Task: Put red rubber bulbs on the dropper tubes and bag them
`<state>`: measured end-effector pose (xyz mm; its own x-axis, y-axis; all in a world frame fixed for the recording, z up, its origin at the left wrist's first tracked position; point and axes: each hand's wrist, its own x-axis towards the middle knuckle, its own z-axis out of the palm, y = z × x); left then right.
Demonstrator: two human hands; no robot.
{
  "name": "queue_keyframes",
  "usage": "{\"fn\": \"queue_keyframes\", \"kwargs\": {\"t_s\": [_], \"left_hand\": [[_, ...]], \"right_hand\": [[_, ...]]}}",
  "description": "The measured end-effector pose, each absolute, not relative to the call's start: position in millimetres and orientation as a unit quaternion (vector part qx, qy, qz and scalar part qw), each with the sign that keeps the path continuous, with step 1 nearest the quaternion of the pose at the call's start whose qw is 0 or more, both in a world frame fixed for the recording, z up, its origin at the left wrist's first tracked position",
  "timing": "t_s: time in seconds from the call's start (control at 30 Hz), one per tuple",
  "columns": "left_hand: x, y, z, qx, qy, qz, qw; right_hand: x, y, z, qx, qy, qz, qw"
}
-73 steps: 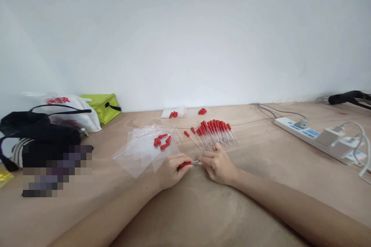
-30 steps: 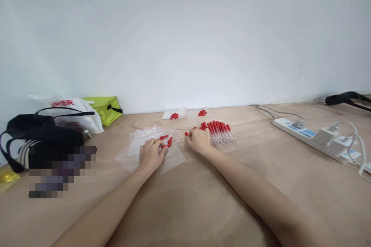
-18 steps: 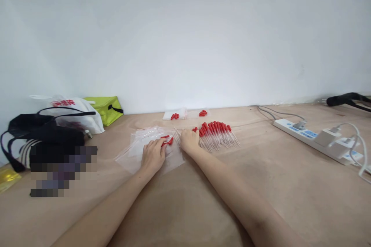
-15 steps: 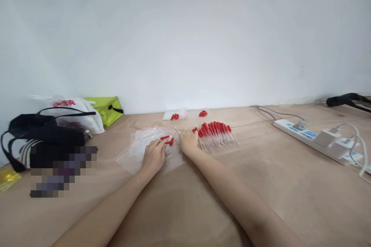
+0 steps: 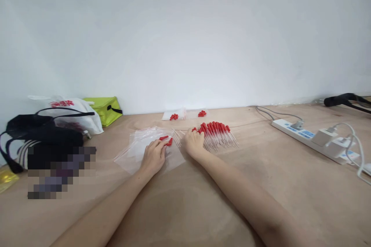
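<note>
My left hand (image 5: pixel 154 156) rests on a stack of clear zip bags (image 5: pixel 136 142), its fingers curled in against red rubber bulbs (image 5: pixel 169 142) that look like dropper bulbs. Any tubes behind those bulbs are hidden under the hand. My right hand (image 5: pixel 194 142) is closed at the left end of a row of glass droppers (image 5: pixel 218 135) with red bulbs, and a couple of bulbs show at its fingertips. Between the two hands lie several thin pale tubes (image 5: pixel 176 137), beside or over the bag edge; no bulbs show on them.
Two small bags with red bulbs (image 5: pixel 174 117) (image 5: pixel 202 113) lie near the wall. A power strip (image 5: pixel 307 135) with chargers and cables stands right. On the left are a black bag (image 5: pixel 49 135), a white plastic bag (image 5: pixel 92 121) and a lime-green bag (image 5: pixel 104 110).
My right hand has shifted a little to the right along the droppers, uncovering more of the thin tubes. My left hand stays nearly in place at the bulbs on the bags.
</note>
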<state>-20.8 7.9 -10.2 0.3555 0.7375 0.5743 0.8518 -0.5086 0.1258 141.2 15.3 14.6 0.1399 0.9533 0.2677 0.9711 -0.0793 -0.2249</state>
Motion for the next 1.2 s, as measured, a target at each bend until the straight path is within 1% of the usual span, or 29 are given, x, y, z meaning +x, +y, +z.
{"fn": "queue_keyframes", "kwargs": {"t_s": [0.07,0.23,0.3,0.37,0.5,0.6,0.73,0.9,0.97,1.2], "left_hand": [[-20.5,8.3,-10.3,-0.820,-0.469,-0.315,0.088],[-13.4,3.8,-7.2,-0.828,-0.442,-0.341,0.053],[-8.6,-0.4,-5.7,-0.834,-0.436,-0.336,0.038],[-3.6,-5.2,-4.5,-0.842,-0.428,-0.328,0.024],[4.9,-14.3,-1.7,-0.855,-0.413,-0.314,0.000],[9.0,-19.2,0.1,-0.859,-0.406,-0.313,-0.013],[11.3,-23.2,-0.1,-0.864,-0.387,-0.322,-0.016],[14.2,-27.1,-1.0,-0.871,-0.352,-0.337,-0.063],[16.4,-29.3,0.7,-0.871,-0.348,-0.339,-0.079],[22.7,-34.7,5.9,-0.856,-0.372,-0.344,-0.102]], "right_hand": [[154.0,0.6,18.6,-0.718,-0.677,-0.034,0.161],[191.7,-47.9,19.4,-0.668,-0.739,-0.027,0.086],[203.0,-61.4,15.5,-0.652,-0.753,-0.014,0.083],[209.8,-67.5,11.0,-0.634,-0.764,0.002,0.116],[210.5,-63.4,3.0,-0.609,-0.762,0.045,0.213],[206.5,-57.9,-3.0,-0.616,-0.750,0.083,0.226],[207.9,-55.4,-12.5,-0.618,-0.744,0.064,0.246],[215.7,-52.8,-19.0,-0.544,-0.737,0.158,0.368],[215.6,-52.6,-19.0,-0.515,-0.735,0.182,0.401],[211.9,-54.3,-17.2,-0.482,-0.757,0.189,0.399]]}}
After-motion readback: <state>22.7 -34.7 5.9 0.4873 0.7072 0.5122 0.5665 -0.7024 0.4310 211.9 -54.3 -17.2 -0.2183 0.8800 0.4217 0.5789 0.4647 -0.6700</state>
